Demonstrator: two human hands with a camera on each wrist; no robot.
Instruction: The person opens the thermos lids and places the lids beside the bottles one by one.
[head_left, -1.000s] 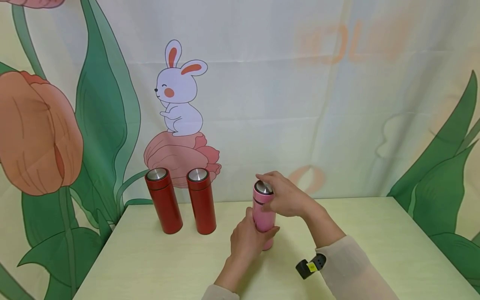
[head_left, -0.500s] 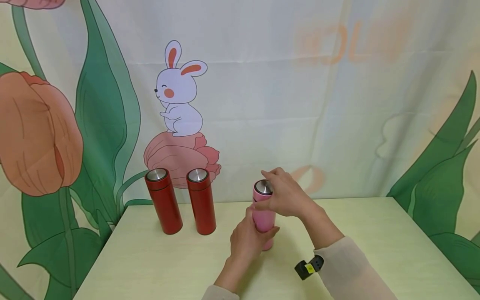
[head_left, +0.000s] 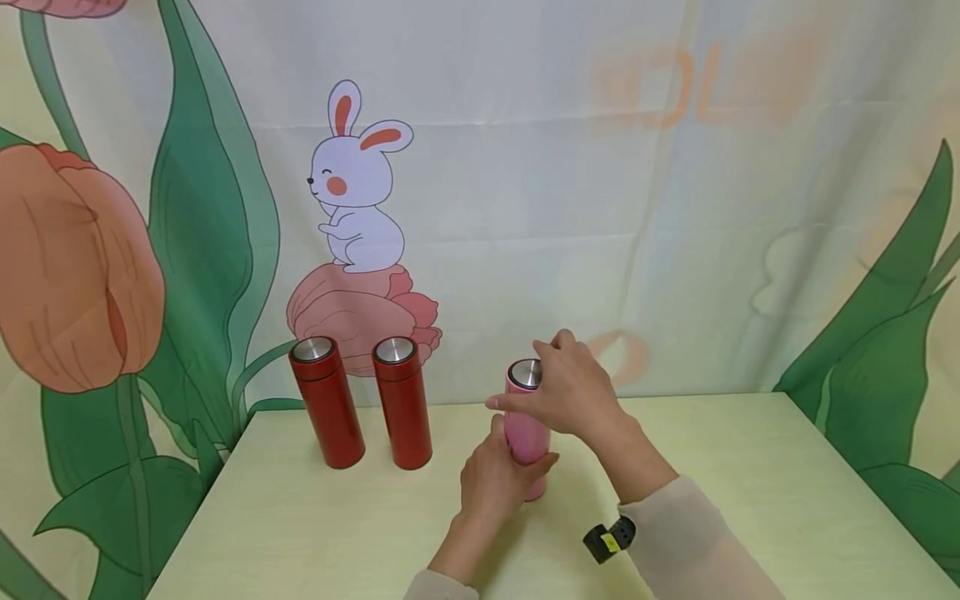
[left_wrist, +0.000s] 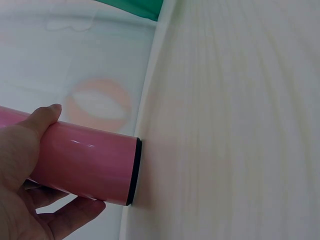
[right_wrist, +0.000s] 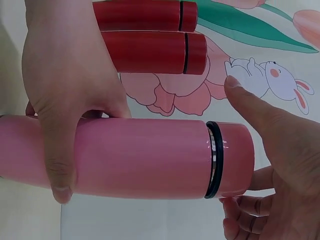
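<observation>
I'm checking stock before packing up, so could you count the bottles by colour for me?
Red bottles: 2
Pink bottle, gripped by the left hand: 1
Total: 3

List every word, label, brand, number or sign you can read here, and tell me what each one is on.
None can be read for certain.
Backdrop: faint orange letter-like marks, upper right in the head view; too blurred to read.
Yellow tag on the black gadget by the right sleeve: too small to read.
Pink bottle and two red bottles: no writing on the parts that show.
</observation>
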